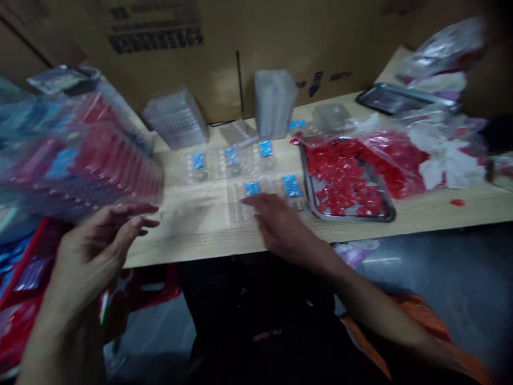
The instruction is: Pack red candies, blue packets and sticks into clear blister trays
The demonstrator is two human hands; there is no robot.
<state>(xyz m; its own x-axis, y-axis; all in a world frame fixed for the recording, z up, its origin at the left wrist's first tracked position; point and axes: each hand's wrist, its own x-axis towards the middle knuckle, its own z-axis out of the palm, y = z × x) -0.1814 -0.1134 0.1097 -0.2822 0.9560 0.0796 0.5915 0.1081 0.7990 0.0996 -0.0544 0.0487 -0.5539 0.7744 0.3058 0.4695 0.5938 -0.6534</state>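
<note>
My left hand (94,256) is raised in front of the table's left end, its fingers curved and apart with nothing in them. Close behind it stands a tall stack of clear packs with pink contents (116,152). My right hand (276,222) is over the front of the table, index finger stretched out and the other fingers mostly hidden and blurred. Under and beside its fingertips is a clear plastic case (236,208) with a blue packet (252,188) on it. Another blue packet (292,185) lies just beyond the knuckles. Similar clear cases with blue packets (198,160) form a row behind.
Right of my right hand, a metal tray (352,218) holds small red packets (340,171). A plastic bag of red pieces (401,160) lies beside it. Stacked clear cases (274,101) stand against a cardboard box (224,59). Red crates (24,267) sit at lower left.
</note>
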